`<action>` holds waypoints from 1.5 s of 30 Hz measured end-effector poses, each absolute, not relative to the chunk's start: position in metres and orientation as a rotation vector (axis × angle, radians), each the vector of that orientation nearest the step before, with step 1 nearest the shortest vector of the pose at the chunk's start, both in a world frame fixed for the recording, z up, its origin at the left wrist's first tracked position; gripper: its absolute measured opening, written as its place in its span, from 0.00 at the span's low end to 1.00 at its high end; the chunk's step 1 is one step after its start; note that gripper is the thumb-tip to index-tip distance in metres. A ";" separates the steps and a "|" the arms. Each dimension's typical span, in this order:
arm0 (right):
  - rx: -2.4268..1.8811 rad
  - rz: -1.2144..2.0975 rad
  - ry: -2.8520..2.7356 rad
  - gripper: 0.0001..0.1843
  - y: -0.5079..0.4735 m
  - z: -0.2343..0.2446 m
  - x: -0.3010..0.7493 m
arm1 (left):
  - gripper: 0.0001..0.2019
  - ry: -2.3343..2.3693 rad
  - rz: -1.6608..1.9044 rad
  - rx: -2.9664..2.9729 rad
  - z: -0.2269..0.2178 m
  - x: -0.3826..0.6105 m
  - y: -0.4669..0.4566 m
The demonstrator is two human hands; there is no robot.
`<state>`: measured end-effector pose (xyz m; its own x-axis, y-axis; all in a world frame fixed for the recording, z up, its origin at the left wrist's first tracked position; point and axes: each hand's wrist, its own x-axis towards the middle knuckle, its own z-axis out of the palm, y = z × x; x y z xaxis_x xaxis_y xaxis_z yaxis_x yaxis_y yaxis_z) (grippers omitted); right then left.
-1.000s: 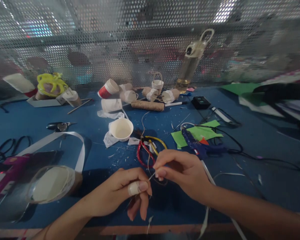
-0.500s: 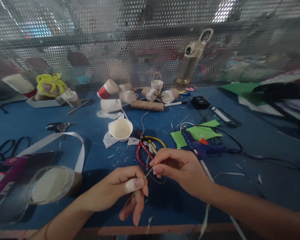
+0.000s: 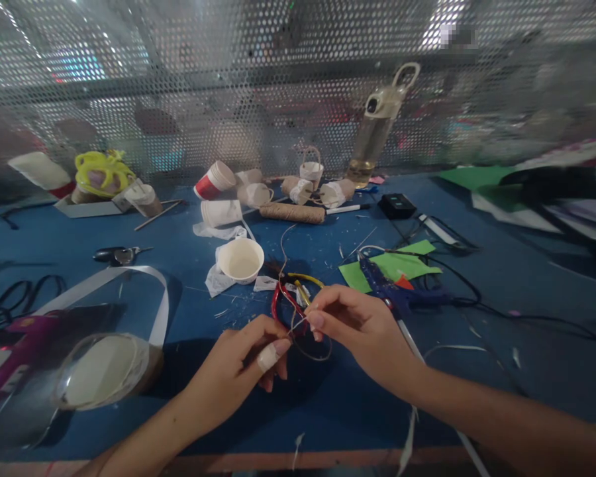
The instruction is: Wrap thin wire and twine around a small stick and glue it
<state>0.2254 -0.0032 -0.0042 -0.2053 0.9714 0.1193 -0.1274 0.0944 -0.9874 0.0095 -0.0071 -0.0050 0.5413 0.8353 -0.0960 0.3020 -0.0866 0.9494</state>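
Observation:
Thin brown twine (image 3: 283, 248) trails from a twine roll (image 3: 292, 212) down to both hands. My left hand (image 3: 243, 364), with a bandage (image 3: 268, 358) round its thumb, pinches the twine between thumb and index finger. Close by on the right, my right hand (image 3: 365, 334) has thumb and fingertips closed on the same strand. A slack loop of twine hangs below the fingertips. Just behind the hands lies a cutting tool with red handles (image 3: 277, 301), beside yellow handles (image 3: 305, 278); their far ends are hard to make out.
A paper cup (image 3: 243, 262) stands behind my left hand. On the right lies a blue glue gun (image 3: 397, 291) over green paper (image 3: 357, 275). A covered round container (image 3: 104, 371) and a purple glue gun (image 3: 17, 341) sit left. Further back stands a bottle (image 3: 375, 132) before perforated metal.
My left hand has risen slightly, and its lower fingers, stretched downward before, are now curled under. The twine strand between the hands has turned into a small crossing loop.

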 end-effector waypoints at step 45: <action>-0.818 1.311 -1.356 0.03 -0.004 0.001 0.226 | 0.13 0.796 0.606 1.466 -0.006 0.009 -0.004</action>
<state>0.2264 -0.0037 0.0011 -0.2338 0.9490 0.2115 -0.1790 0.1718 -0.9687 0.0088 -0.0044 -0.0062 0.6177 0.7800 -0.1003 0.1113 0.0396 0.9930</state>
